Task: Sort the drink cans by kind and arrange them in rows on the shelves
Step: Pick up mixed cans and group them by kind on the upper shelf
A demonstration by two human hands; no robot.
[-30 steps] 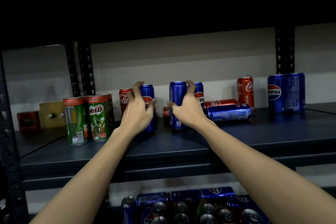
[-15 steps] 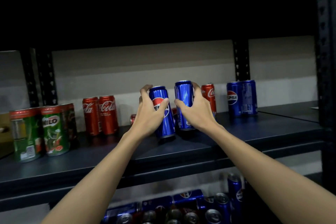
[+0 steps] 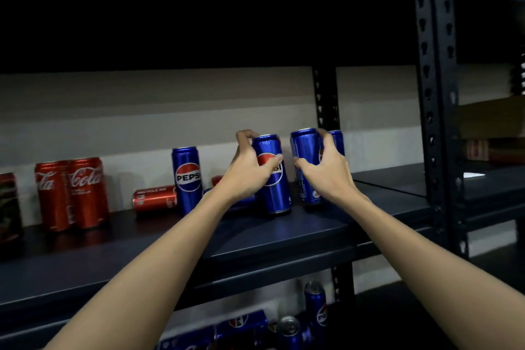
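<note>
Blue cans, one gripped by the left hand (image 3: 250,170) and one by the right hand (image 3: 326,172), should be set upright beside the Pepsi can (image 3: 336,140) behind

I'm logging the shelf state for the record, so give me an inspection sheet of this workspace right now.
Surface: dark metal shelf, cans standing and lying on it.
Job's things: two upright Coke cans at left; one Coke can lying; free Pepsi can upright; two Pepsi cans in hand; more Pepsi cans on the lower shelf.
Clutter: green can at the left edge, label unreadable.
Hands: left hand grips one Pepsi can; right hand grips another.
Cables: nothing seen.
Surroundings: perforated upright, pale wall.
</note>
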